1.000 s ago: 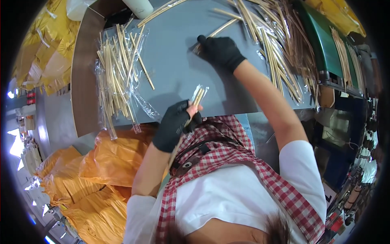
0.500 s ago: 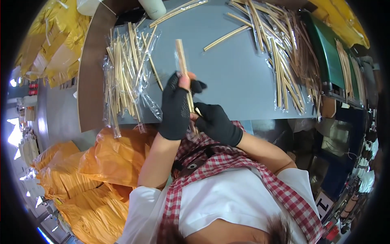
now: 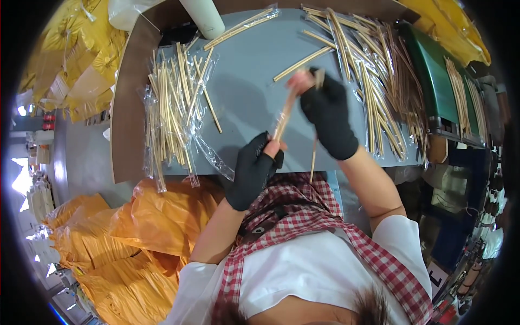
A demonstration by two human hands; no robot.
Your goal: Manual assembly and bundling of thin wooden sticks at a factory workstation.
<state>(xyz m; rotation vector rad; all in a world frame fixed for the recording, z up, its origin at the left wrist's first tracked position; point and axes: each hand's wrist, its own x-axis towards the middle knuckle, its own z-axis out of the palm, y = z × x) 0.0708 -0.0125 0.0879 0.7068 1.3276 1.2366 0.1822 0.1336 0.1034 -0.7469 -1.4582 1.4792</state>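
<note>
Left hand (image 3: pixel 254 170) grips wrapped sticks (image 3: pixel 281 123) above the near edge of the table (image 3: pixel 249 65); right hand (image 3: pixel 328 108), blurred, clasps a thin stick (image 3: pixel 313 160) farther over it.

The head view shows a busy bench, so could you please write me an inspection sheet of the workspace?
Surface: grey tabletop, with a brown edge board along its left side.
Things: stick bundle, slim, pale, with clear film; left stick pile and right stick pile, both with clear wrappers.
Clutter: white cylinder at the tabletop's far left.
Grips: left grip, black-gloved, is closed on the bundle's lower end; right grip, also black-gloved, is at its upper end, fingers blurred.
Cables: nothing clearly seen.
Surroundings: orange bags lower left; yellow bags upper left and upper right; green surface bearing sticks, right.
</note>
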